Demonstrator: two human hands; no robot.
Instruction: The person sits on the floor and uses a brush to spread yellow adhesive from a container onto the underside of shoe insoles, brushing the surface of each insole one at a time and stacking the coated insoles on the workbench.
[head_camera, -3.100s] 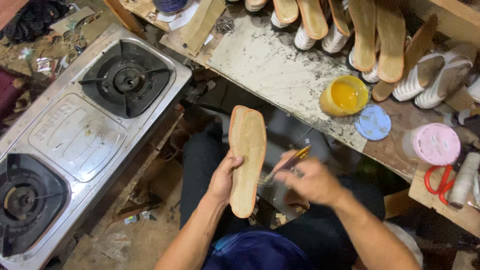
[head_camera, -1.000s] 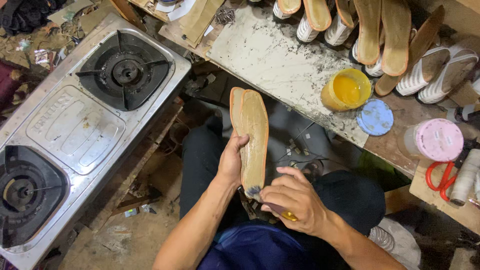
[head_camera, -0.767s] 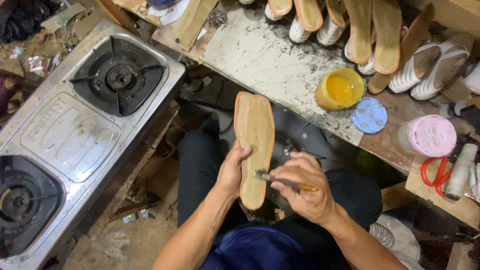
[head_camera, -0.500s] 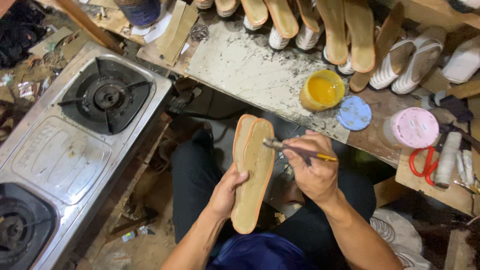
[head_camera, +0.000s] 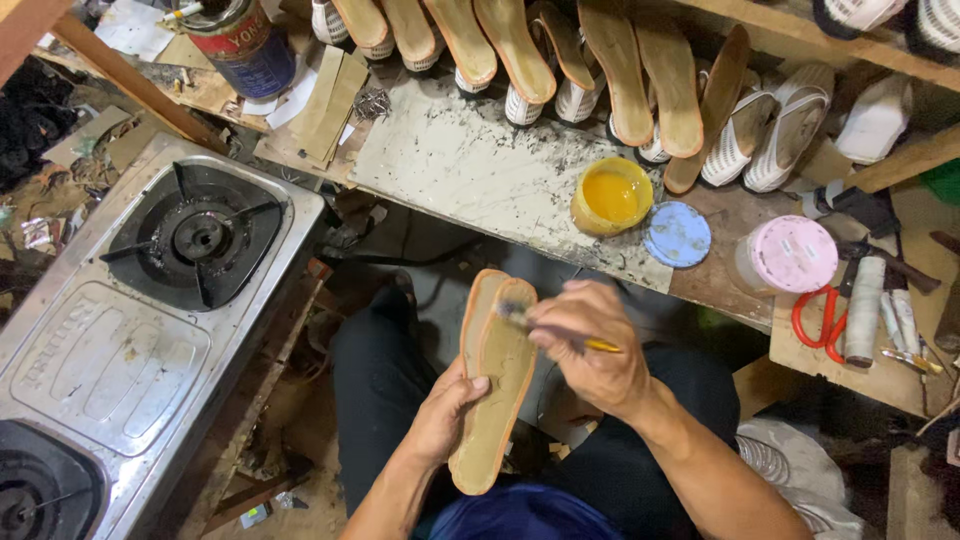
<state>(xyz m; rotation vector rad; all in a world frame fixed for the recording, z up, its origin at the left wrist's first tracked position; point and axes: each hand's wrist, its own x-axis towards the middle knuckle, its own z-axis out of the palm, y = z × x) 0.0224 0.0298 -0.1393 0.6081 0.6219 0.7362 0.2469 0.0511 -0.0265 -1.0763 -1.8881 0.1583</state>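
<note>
So, left to right: gas stove (head_camera: 150, 330) sits at far left, untouched, well apart from the hands. Left hand (head_camera: 440, 415) is wrapped around the lower half of the tan insoles (head_camera: 492, 375), two stacked with the back one peeking out along the left edge, thumb across the front face, held upright over the lap. Right hand (head_camera: 590, 345) is pinched shut on a thin yellow-handled brush (head_camera: 555, 330), bristles touching the top end of the front insole. Half a second ago the brush tip was at the same top edge but the insoles sat lower in view; a second ago the brush was down at the heel end, so the stroke has run bottom to top and glue coverage looks close to full length. Yellow glue pot (head_camera: 611, 196) stands open on the bench (head_camera: 470, 170) just above, blue lid (head_camera: 677, 235) beside it, pink tub (head_camera: 790, 255) and red scissors (head_camera: 822, 318) further right
</note>
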